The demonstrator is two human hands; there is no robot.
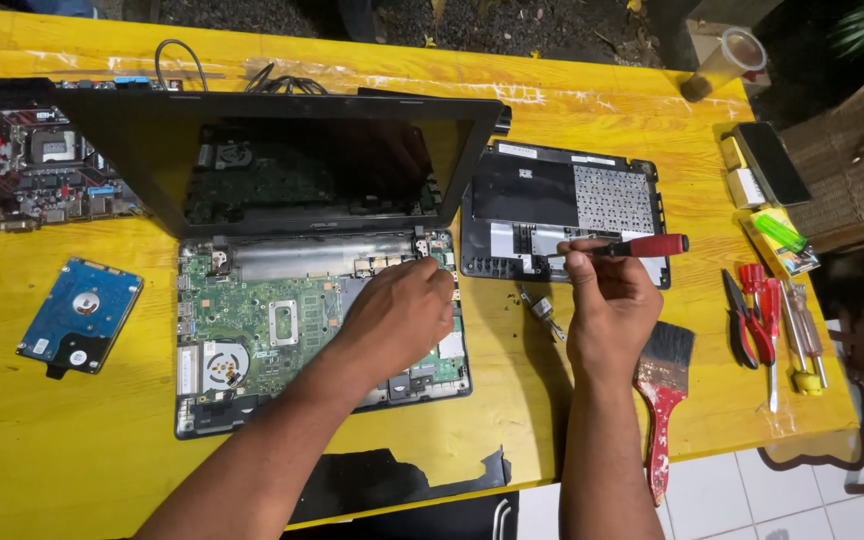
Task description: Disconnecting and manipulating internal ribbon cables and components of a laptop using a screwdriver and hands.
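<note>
Left hand [399, 312] rests flat inside the opened laptop base [252, 330]; right hand [607, 300] grips a red-handled screwdriver [642, 246]

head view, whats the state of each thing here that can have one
black laptop: lid open, bottom shell off, green board bare
left hand: resting on the laptop's board
right hand: holding red-handled screwdriver
black keyboard cover: removed, lying face down
blue hard drive: out, flat on yellow table
red-handled paintbrush: lying unused
clear plastic cup: standing upright
</note>
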